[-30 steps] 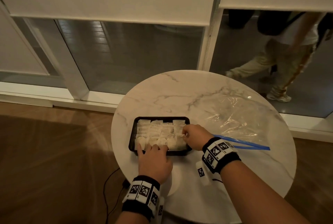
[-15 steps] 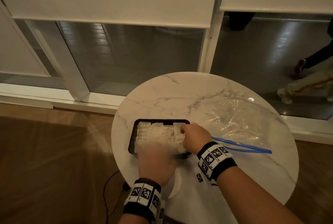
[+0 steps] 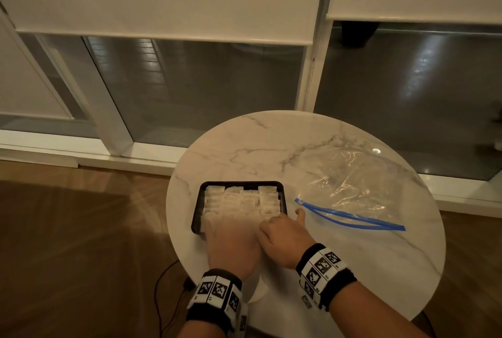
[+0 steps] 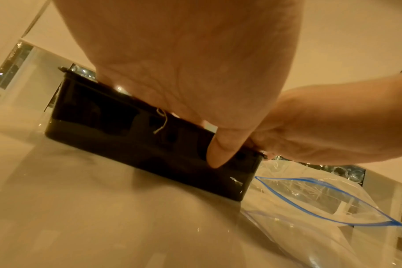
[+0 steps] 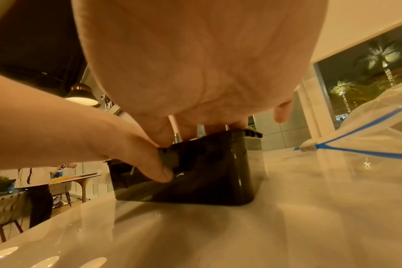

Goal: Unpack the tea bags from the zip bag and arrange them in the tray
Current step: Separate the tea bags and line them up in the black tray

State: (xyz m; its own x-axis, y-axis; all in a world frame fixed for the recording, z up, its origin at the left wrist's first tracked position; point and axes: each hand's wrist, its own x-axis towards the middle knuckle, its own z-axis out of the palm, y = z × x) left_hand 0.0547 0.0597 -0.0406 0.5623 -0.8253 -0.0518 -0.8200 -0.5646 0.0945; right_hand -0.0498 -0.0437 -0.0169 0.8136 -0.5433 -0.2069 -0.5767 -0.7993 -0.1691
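A black tray [image 3: 197,210] packed with rows of white tea bags [image 3: 267,197] sits on the near left of the round marble table. My left hand [image 3: 231,239] lies flat over the near rows, its thumb [image 4: 218,152] down against the tray's front wall [image 4: 126,130]. My right hand [image 3: 279,231] presses its fingers on the bags at the near right corner, thumb sticking out. A tea bag string [image 4: 161,121] hangs over the wall. The clear zip bag [image 3: 353,182] with its blue zip [image 3: 353,219] lies open and flat to the right; I see nothing in it.
The marble table [image 3: 271,147] is small, with its edge close to the tray's left side. Wooden floor with a black cable [image 3: 163,291] lies below on the left. Glass panels and roller blinds stand behind the table.
My right hand came back from the middle rows to the tray's near right corner and spread its thumb. My left hand slid further over the near rows. The person behind the glass has left view.
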